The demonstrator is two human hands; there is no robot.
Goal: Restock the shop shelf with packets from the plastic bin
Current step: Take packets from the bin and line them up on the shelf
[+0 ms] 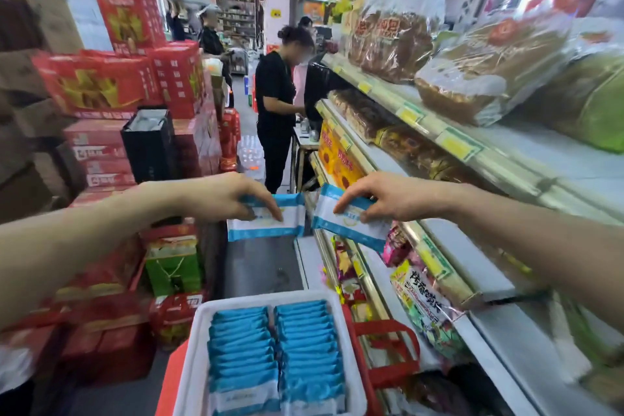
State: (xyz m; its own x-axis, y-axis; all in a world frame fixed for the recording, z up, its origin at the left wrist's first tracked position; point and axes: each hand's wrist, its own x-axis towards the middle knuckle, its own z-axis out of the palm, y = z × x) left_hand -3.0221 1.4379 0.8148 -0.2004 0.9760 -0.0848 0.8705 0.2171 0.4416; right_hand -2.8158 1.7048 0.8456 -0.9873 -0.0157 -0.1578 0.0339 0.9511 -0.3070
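- The left packet [293,213], white with blue bands, hangs in the air over the aisle floor, beyond the far end of the bin.
- The left hand [233,199] grips it from above, fingers curled over its top edge.
- The right packet [331,226], of the same kind, sits just beside the first and is tilted. Its outer end is at the front edge of the shelf [506,341].
- The right hand [388,201] pinches it between thumb and fingers, also from above.
- The bin [266,297], white plastic, is low in front of the person, close to the shelf. It holds two rows of blue packets [241,348] stood on edge, tightly packed.
- A red basket [388,348] shows at the bin's sides, with a handle sticking out toward the shelf. Whether the bin rests in it I cannot tell.
- The shelf runs along the right in several tiers. A pink bag [395,246] is just under the right packet, and a snack bag [425,307] hangs over the edge below it.
- Big bread bags [398,40] fill the top tier.
- Across the aisle, red boxes [101,84] are stacked high, with a green gift bag [174,267] lower down.
- Another person in black [275,101] stands further along the aisle, facing the shelf.
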